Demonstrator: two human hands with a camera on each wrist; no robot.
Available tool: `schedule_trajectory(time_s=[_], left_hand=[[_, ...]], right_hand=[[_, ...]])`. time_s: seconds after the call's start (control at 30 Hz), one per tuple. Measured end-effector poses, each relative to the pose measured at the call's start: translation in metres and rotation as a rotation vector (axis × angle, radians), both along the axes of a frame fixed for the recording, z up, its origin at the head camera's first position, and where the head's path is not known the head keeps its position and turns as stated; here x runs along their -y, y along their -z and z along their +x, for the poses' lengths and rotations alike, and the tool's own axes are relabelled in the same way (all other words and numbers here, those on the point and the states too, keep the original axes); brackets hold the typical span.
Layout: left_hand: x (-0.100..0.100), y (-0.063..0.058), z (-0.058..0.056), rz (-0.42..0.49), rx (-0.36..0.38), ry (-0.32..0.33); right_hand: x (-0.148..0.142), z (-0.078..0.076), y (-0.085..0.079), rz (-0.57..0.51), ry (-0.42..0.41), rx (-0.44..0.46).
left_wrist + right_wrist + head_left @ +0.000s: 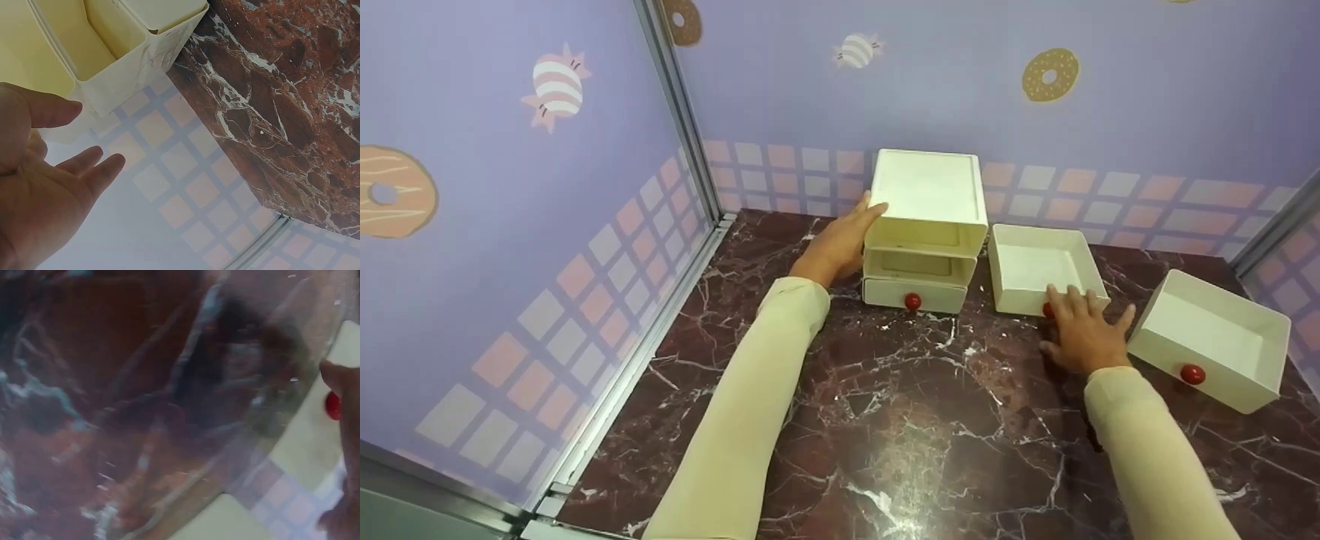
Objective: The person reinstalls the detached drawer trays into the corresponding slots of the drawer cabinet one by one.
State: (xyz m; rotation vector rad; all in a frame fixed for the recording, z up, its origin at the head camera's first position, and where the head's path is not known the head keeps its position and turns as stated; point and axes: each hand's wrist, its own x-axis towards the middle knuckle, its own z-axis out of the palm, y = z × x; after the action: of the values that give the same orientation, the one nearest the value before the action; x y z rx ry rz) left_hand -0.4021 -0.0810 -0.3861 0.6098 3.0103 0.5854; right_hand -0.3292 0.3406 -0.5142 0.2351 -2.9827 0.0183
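A small white cabinet [928,184] stands near the back wall, its upper two bays hollow and a drawer with a red knob [913,301] in the bottom bay. My left hand [840,238] rests against the cabinet's left side, thumb at its upper front edge; the left wrist view shows that hand's fingers [104,169] loosely extended. To the cabinet's right lies a white drawer [1035,259]. Over its front edge reaches my right hand [1084,334], fingers spread and partly covering its red knob [333,405].
Another white drawer [1207,330] with a red knob sits angled at the far right, beside my right hand. All stand on a dark red marbled tabletop [915,420]. Patterned purple panels [930,90] and a metal frame strip [679,112] enclose the back and sides.
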Motion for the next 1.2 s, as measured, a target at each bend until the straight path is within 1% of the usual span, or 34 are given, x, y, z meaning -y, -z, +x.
schedule_trajectory(time_s=[0.07,0.2,0.27,0.43,0.5,0.6,0.73,0.8,0.93,1.1,1.2], left_hand=[[0.000,0.000,0.000,-0.005,-0.004,-0.005],[-0.002,-0.002,0.000,-0.019,0.002,-0.021],[-0.003,-0.003,0.000,-0.025,0.006,-0.031],[-0.005,-0.003,0.001,-0.026,0.012,-0.044],[-0.006,-0.002,0.001,-0.021,0.012,-0.040],[-0.006,-0.002,0.000,-0.020,0.009,-0.038],[-0.006,-0.001,-0.001,-0.041,0.016,-0.047],[-0.006,-0.001,-0.001,-0.051,0.017,-0.052],[-0.005,0.000,-0.001,-0.058,0.018,-0.052],[-0.003,0.001,-0.001,-0.052,0.023,-0.051],[0.000,0.001,-0.001,-0.046,0.024,-0.055]], right_hand=[[0.000,0.000,0.007,-0.012,-0.014,-0.023],[0.001,-0.004,0.017,-0.017,-0.048,-0.187],[0.002,-0.006,0.018,-0.020,-0.065,-0.242],[0.008,-0.008,0.020,-0.024,-0.086,-0.276],[0.010,-0.007,0.022,-0.007,-0.078,-0.297],[0.011,-0.006,0.024,0.046,-0.076,-0.366],[0.013,-0.004,0.027,0.114,-0.105,-0.457],[0.014,-0.002,0.029,0.131,-0.118,-0.478],[0.015,-0.001,0.030,0.139,-0.115,-0.476],[0.016,-0.002,0.020,0.146,-0.112,-0.482],[0.021,-0.004,0.011,0.160,-0.146,-0.505]])
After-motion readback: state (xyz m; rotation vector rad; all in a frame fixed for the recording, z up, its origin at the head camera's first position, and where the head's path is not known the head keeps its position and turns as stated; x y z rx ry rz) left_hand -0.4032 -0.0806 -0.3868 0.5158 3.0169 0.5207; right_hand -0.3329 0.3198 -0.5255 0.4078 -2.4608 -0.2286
